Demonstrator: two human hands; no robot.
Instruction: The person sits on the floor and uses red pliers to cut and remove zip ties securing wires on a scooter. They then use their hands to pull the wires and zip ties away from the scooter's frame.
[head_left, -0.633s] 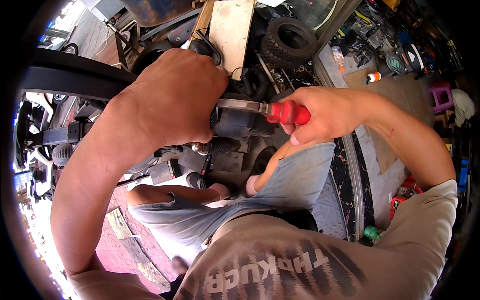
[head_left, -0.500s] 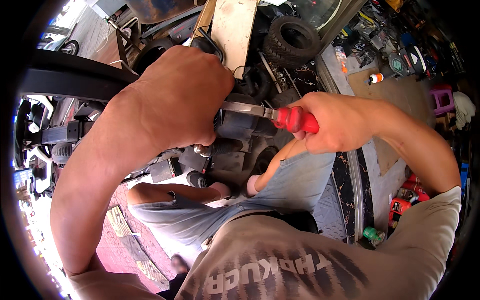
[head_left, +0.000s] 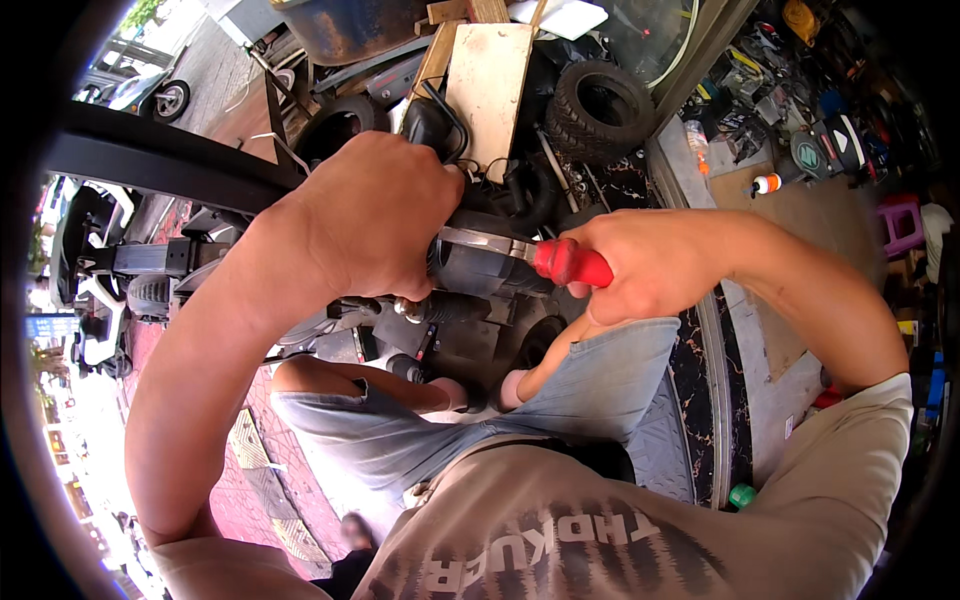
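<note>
My right hand (head_left: 645,262) is closed round the red handles of a pair of pliers (head_left: 573,264). The metal jaws point left, and their tips disappear beside my left hand (head_left: 362,215). That hand is a fist, knuckles up, and whatever its fingers grip is hidden beneath it. Below both hands lies a dark cylindrical part (head_left: 475,272) of a machine. A shiny rounded metal end (head_left: 408,308) shows just under my left fist. A black bar (head_left: 170,155) runs in from the left, behind my left wrist.
A wooden board (head_left: 488,95) leans beyond my hands, with a loose tyre (head_left: 602,110) to its right. Cluttered tools and parts fill the far right, near a purple stool (head_left: 902,226). A metal door track (head_left: 722,400) runs along my right side. Parked vehicles stand at left.
The whole view has shifted slightly, with the surroundings sitting lower in the picture. The pliers and my right hand appear a little farther left. Both hands keep their grip.
</note>
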